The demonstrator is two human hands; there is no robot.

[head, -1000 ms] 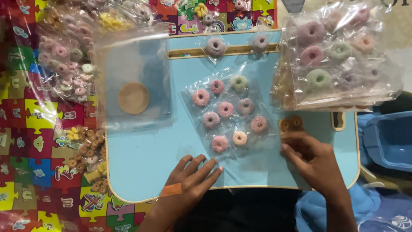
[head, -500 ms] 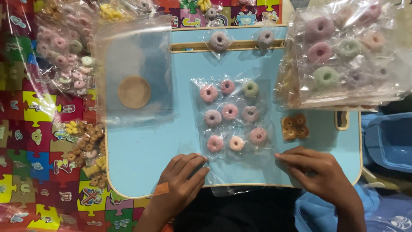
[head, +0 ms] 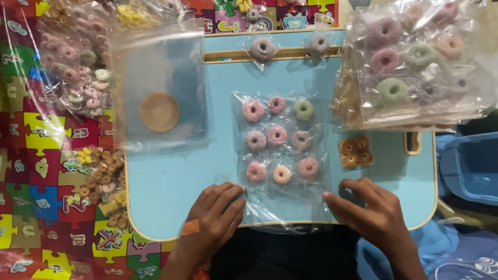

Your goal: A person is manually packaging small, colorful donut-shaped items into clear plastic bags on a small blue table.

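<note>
Clear plastic bag (head: pixel 282 155) laid flat, centre of frame, on light-blue table; long axis runs top to bottom. Nine small ring-shaped donut pieces (head: pixel 277 135) are held inside in a 3x3 grid: top row pink, pink, green; middle row mauve, pink, mauve; bottom row pink, peach, pink. All rings lie flat, holes facing up, slightly apart from one another. Lower part of bag is empty, wrinkled, glare-streaked, reaching the table's near edge. Its lower left corner is pressed by the left hand (head: pixel 215 223), its lower right edge by the right hand (head: pixel 371 212).
</note>
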